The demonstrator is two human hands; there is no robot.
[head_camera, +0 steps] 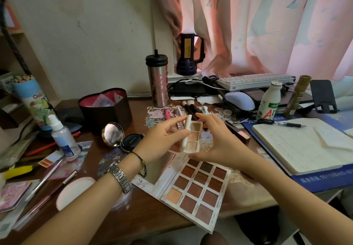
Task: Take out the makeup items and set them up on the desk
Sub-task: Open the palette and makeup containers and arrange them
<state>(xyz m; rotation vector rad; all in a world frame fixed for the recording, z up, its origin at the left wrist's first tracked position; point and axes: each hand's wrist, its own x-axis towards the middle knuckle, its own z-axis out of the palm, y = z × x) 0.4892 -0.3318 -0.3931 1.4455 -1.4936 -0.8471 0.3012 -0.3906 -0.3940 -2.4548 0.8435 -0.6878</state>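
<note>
Both hands grip a small cream palette (193,136) above the cluttered desk (145,212): left hand (164,139) pinching its raised lid, right hand (215,141) cupping the far edge. A twelve-pan eyeshadow palette (196,189) lies open beneath; compacts (122,136) and a heart-shaped box (105,109) stand left, brushes (189,107) partly hidden behind the fingers.

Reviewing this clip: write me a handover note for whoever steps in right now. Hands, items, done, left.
Left hand and right hand: both hold the small three-pan palette, open, above the desk.
Already out: large eyeshadow palette lying open near the front edge; round compact open, black cushion compact beside it; brushes behind the hands.
Heart-shaped box stands open; contents unclear.
Left: set the small palette down, check the box.
</note>
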